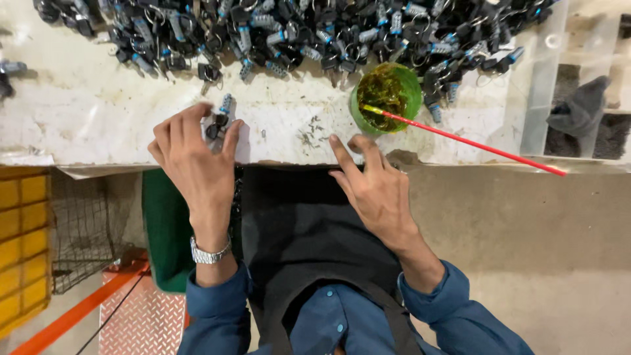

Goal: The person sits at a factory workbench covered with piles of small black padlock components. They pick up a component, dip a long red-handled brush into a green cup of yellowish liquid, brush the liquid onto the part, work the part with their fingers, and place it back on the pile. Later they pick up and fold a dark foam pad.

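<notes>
Small black-and-blue metal lock part (pixel 219 120) sits at the fingertips of the left hand (pixel 195 158), on the worn white worktop (pixel 92 112), just below the long heap of matching black-and-blue lock parts (pixel 296 29) that runs along the far side. Left hand: back up, fingers curled forward and pinched around the part; silver metal wristwatch (pixel 209 253) on the wrist, blue sleeve below. Right hand (pixel 371 187): back up, fingers loosely spread, index tip pressed on the worktop near its front edge, holding nothing that shows. Just beyond its fingertips stands a green round plastic cup (pixel 388 95) with dark green-brown contents; a thin red stick (pixel 473 142) rests in it and slants out to the right, its tip past the worktop's front edge.

Edges: front edge of the worktop runs under both hands. Bare surface lies between the hands and left of the left hand. Clear plastic compartment tray (pixel 559 79) at far right. Yellow plastic crate (pixel 23 243) and wire mesh basket (pixel 82 236) low at left, under the worktop.
</notes>
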The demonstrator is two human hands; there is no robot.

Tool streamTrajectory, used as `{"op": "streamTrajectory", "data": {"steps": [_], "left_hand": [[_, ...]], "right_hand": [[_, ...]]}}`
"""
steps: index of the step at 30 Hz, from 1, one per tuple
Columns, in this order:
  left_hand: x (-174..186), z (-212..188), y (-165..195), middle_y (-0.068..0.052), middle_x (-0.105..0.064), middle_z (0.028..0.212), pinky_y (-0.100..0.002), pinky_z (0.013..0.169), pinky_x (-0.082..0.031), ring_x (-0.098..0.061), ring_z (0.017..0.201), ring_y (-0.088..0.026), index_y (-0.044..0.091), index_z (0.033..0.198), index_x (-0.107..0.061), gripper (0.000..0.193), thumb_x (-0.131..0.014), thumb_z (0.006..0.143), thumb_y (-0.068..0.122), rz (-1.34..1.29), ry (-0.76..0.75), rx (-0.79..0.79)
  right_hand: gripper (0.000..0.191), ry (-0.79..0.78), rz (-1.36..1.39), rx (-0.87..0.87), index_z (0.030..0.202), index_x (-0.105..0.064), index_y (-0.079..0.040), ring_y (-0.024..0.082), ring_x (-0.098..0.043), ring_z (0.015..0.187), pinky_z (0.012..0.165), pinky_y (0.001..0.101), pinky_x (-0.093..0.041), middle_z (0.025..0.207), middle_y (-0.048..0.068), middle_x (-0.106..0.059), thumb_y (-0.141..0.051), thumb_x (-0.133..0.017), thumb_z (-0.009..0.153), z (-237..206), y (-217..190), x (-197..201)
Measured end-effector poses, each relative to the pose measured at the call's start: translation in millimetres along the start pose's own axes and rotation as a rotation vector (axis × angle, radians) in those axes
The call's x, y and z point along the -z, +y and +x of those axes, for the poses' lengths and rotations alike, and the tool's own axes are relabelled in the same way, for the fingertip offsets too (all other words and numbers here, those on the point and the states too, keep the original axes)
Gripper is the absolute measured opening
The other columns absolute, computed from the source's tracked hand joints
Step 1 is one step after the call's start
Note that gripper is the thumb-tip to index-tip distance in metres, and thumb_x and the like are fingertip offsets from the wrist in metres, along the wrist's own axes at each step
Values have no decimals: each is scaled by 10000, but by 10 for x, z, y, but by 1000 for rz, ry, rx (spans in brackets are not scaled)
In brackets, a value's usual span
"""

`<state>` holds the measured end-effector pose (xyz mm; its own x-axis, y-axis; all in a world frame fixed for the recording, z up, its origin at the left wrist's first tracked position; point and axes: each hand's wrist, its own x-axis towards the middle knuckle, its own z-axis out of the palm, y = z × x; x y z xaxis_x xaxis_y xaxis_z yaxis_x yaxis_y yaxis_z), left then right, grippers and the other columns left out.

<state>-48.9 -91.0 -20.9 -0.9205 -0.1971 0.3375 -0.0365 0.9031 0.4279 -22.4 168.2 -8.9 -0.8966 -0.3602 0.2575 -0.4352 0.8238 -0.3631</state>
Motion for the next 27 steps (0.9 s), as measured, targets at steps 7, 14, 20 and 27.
{"op": "streamTrajectory", "data": {"steps": [7, 14, 20, 27], "left_hand": [[-17, -47, 168, -23, -713, 1226, -404, 1076, -394, -575, 1193, -259, 90, 1151, -720, 247, -853, 944, 84, -97, 85, -44], [54, -388, 429, -94, -700, 1084, -362, 953, -513, -642, 1049, -263, 41, 1164, -735, 311, -896, 901, 2, -434, 175, 49], [157, -502, 512, -127, -714, 1071, -415, 959, -525, -624, 1057, -312, 13, 1121, -672, 265, -738, 873, -56, -576, 143, -45], [33, -638, 568, -65, -731, 957, -282, 783, -563, -706, 832, -199, 8, 1248, -705, 250, -653, 1006, -27, -897, -144, 178]], "right_hand": [[208, 314, 360, -35, 1079, -754, -99, 210, -732, 838, 718, 314, -586, 1018, 53, -710, -54, -837, 894, -124, 42, -29], [179, 270, 111, -2, 1008, -737, -68, 238, -709, 826, 688, 348, -549, 1025, 54, -721, -11, -826, 864, 81, 10, -144], [154, 285, 128, -61, 1022, -726, -51, 263, -719, 854, 729, 358, -564, 1048, 67, -721, 12, -786, 894, 112, -91, -187], [134, 263, 320, -159, 1072, -734, -21, 233, -741, 883, 731, 313, -580, 1095, 103, -736, 10, -757, 943, 105, -77, -223]]}}
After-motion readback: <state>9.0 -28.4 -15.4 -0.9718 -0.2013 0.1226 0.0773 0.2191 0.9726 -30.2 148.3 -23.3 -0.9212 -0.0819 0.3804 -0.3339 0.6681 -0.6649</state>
